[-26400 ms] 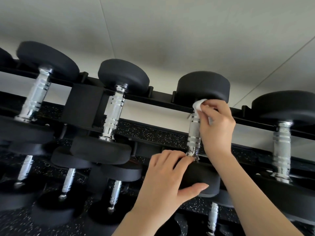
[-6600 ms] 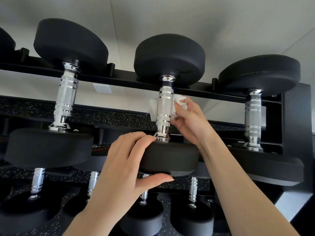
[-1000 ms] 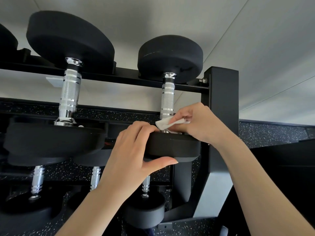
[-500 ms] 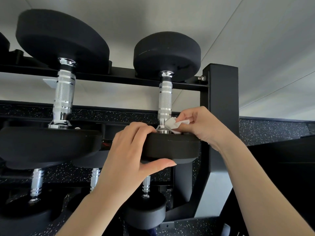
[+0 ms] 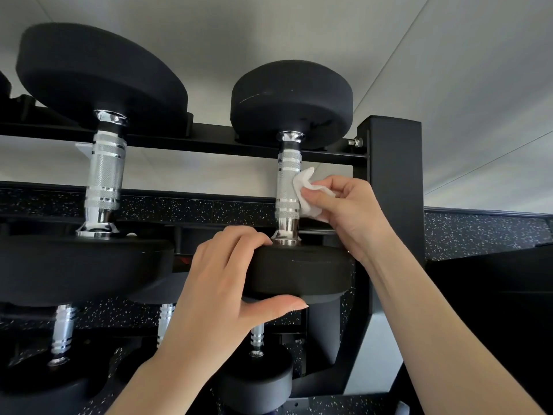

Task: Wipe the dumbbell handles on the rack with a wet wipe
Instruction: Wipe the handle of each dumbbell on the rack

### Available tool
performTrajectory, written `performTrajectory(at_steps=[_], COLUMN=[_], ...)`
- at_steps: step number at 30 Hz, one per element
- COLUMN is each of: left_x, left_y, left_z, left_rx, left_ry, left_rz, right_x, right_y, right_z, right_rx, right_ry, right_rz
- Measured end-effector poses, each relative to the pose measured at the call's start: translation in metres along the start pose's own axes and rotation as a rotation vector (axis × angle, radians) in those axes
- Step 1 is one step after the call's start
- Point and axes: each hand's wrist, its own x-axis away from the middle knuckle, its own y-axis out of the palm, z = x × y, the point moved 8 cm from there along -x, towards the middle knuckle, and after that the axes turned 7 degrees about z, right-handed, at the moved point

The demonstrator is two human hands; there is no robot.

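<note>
The last dumbbell on the top shelf has a knurled chrome handle [image 5: 288, 187] between two black round heads. My right hand [image 5: 350, 211] pinches a crumpled white wet wipe [image 5: 306, 191] against the right side of that handle, about halfway up. My left hand [image 5: 221, 292] grips the near black head [image 5: 302, 272] of the same dumbbell, fingers on top and thumb beneath. A larger dumbbell with a chrome handle [image 5: 103, 178] rests to the left on the black rack [image 5: 209, 140].
The rack's black upright post [image 5: 392, 181] stands just right of my right hand. Smaller dumbbells [image 5: 256, 375] sit on the lower shelf below. A speckled black wall strip [image 5: 478, 235] and pale wall lie behind.
My right hand has carried the wipe up from the base of the handle to its middle. My left hand keeps its grip on the near head.
</note>
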Motion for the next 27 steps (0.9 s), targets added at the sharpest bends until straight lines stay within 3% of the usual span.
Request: performTrajectory(at_steps=[9,19,27], left_x=[-0.002,-0.002,-0.002], left_y=[-0.001,0.001,0.003], left_z=[0.002,0.001,-0.001], left_rx=[-0.007,-0.002,-0.001], left_ry=[0.011,0.016,0.015], left_rz=[-0.010,-0.029,-0.026], right_x=[-0.034,-0.039,-0.039], right_y=[0.012,0.029,0.038], right_z=[-0.027,-0.018,-0.008], right_rx=[-0.146,-0.409,-0.578], right_ry=[-0.078,0.015,0.080], right_rz=[0.111,-0.109,-0.183])
